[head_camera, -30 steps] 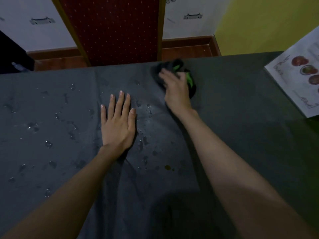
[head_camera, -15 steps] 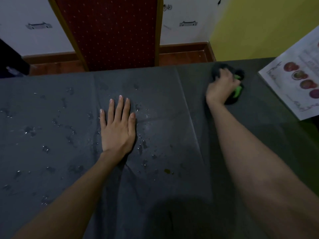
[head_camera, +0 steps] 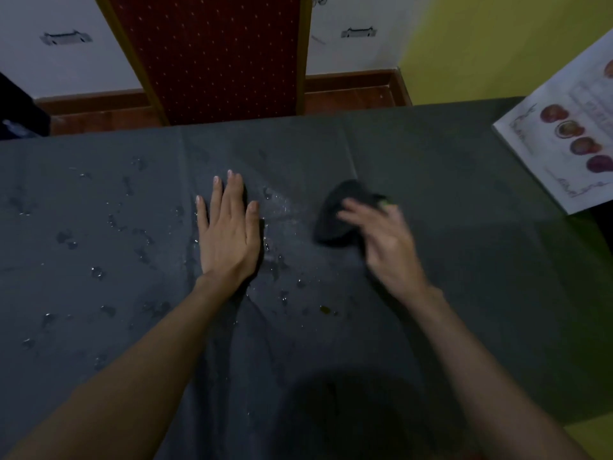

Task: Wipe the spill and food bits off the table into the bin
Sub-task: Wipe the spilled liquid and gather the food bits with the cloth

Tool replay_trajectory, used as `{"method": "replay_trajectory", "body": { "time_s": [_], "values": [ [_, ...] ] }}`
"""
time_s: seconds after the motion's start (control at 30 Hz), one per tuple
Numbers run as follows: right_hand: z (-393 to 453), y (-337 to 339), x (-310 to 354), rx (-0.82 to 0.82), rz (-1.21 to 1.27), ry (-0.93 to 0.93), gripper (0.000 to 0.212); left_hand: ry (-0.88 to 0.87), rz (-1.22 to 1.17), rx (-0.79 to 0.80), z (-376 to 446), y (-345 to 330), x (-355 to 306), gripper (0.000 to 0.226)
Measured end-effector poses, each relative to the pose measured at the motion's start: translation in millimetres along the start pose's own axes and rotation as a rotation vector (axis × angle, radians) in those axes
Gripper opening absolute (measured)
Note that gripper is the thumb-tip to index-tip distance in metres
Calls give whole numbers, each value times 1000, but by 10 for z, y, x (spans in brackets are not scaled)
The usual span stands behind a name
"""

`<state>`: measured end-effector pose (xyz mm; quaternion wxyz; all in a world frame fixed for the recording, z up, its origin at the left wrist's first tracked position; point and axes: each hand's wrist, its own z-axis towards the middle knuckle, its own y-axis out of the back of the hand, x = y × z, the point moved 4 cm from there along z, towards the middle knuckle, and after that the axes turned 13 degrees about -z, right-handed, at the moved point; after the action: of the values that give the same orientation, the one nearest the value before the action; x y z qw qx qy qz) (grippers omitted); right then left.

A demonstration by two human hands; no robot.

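A dark grey cloth covers the table (head_camera: pixel 464 200). Water droplets (head_camera: pixel 96 272) are scattered over its left half and middle, and a small brown food bit (head_camera: pixel 325 309) lies near the centre front. My left hand (head_camera: pixel 229 227) lies flat on the cloth, palm down, fingers together. To its right, my right hand (head_camera: pixel 381 240) is blurred with motion and holds a dark rag with a green patch (head_camera: pixel 338 214) against the table. No bin is in view.
A printed sheet with fruit pictures (head_camera: pixel 570 141) lies on the table's far right corner. A red dotted chair back (head_camera: pixel 215 54) stands against the far edge. White drawers (head_camera: pixel 66 38) and a yellow wall (head_camera: pixel 497 44) are behind.
My right hand swept the rag from the far centre to the far right, then back toward the middle and nearer to me. My left hand stayed flat in place.
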<state>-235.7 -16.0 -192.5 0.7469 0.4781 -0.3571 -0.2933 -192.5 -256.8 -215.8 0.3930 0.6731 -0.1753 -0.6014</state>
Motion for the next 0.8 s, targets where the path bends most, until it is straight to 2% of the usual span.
{"method": "replay_trajectory", "body": {
  "time_s": [0.07,0.13,0.2,0.3,0.4,0.47,0.53,0.57,0.63,0.7,0.73,0.8],
  "values": [
    [-40,149,-377,-88,-134,-285,41,-62,35,25,-12,3,-32,61],
    [27,112,-550,-72,-198,-548,34,-138,93,41,-101,21,-84,53],
    [147,-46,-405,-53,-185,-581,30,-152,120,51,-318,50,-135,47],
    [123,-245,179,-7,-137,-319,32,-59,109,14,-856,120,-193,47],
    [-364,-211,685,121,17,-13,38,32,158,-17,-1374,206,-149,50],
    [-787,-46,771,189,79,166,46,110,186,-30,-1636,253,-88,52],
    [-1051,149,566,154,41,190,50,149,199,-25,-1835,260,-75,54],
    [-1093,233,377,96,-10,109,49,145,215,-6,-1918,232,-83,55],
    [-1062,329,-43,-3,-134,-180,37,133,254,31,-2036,144,-86,55],
    [-951,335,-279,8,-208,-461,24,148,264,40,-2094,70,-65,56],
    [-893,291,-291,18,-222,-528,24,155,266,35,-2109,47,-53,56],
    [-807,176,-126,29,-217,-524,30,163,262,19,-2116,27,-38,55]
  ]
}}
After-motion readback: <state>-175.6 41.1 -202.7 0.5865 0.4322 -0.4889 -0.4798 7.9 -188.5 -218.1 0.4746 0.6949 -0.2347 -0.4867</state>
